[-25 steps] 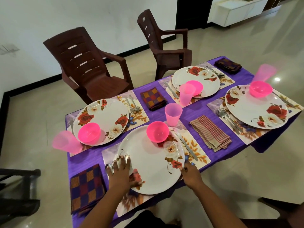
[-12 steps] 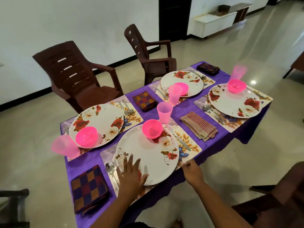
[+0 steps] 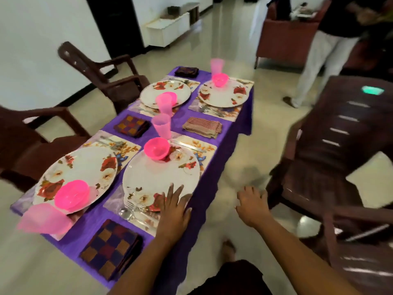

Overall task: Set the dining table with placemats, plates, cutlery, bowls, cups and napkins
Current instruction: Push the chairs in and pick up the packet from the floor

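At the near edge of the surface (image 3: 191, 226), the left hand (image 3: 174, 211) lies flat, grip wide, on the nearest plate (image 3: 157, 177), the right hand (image 3: 253, 207) hangs loose off the side, and setting seems finished, so only checking alignment remains.

Purple-clothed table (image 3: 214, 188) set with four floral plates, pink bowls and cups, left hand (image 3: 174, 209) flat on nearest plate (image 3: 157, 177), right hand (image 3: 252, 206) open beside table

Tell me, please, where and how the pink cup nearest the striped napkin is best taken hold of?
Grip the pink cup around its middle wall, coming from its right, over the striped napkin. It stands upright and tapers downward; a pink bowl crowds its near side.
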`<state>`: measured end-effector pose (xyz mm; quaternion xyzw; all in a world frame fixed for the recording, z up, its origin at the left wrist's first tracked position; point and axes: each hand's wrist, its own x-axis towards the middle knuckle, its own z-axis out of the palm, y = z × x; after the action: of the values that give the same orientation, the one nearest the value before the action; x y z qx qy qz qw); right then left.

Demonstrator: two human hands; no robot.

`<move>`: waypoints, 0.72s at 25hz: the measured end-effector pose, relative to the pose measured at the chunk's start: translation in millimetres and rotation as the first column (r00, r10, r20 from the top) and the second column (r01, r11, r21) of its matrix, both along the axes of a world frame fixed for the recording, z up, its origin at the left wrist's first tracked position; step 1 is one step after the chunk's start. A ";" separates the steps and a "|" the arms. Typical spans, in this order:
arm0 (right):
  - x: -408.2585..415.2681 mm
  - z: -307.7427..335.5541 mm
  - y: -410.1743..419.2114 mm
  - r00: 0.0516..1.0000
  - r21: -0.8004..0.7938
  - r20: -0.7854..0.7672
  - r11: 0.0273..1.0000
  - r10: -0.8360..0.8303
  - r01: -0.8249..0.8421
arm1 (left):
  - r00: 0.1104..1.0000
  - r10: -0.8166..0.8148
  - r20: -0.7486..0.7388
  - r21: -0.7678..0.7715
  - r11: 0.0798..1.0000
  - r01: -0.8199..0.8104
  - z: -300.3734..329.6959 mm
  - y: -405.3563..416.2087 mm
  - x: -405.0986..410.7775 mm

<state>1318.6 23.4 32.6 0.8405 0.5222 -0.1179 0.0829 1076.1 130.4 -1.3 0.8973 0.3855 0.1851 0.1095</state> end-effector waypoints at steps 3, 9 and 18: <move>-25.3 15.6 -67.2 0.985 -0.087 0.130 0.989 -0.109 0.121 | 0.977 -0.208 -0.054 0.023 0.978 0.210 -2.1 -28.5 9.1; -41.0 56.8 -191.5 0.824 0.034 0.089 0.829 -0.559 0.558 | 0.814 -0.550 -0.189 -0.112 0.835 0.539 24.1 -124.1 83.9; -66.7 41.5 -311.2 0.596 0.002 -0.295 0.623 -0.747 0.782 | 0.604 -0.651 -0.460 0.188 0.593 0.783 71.8 -224.8 225.7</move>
<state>1251.9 -287.8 74.1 0.9625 0.1235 -0.2190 -0.1017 1301.8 -94.4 70.5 0.9963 -0.0457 0.0337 -0.0653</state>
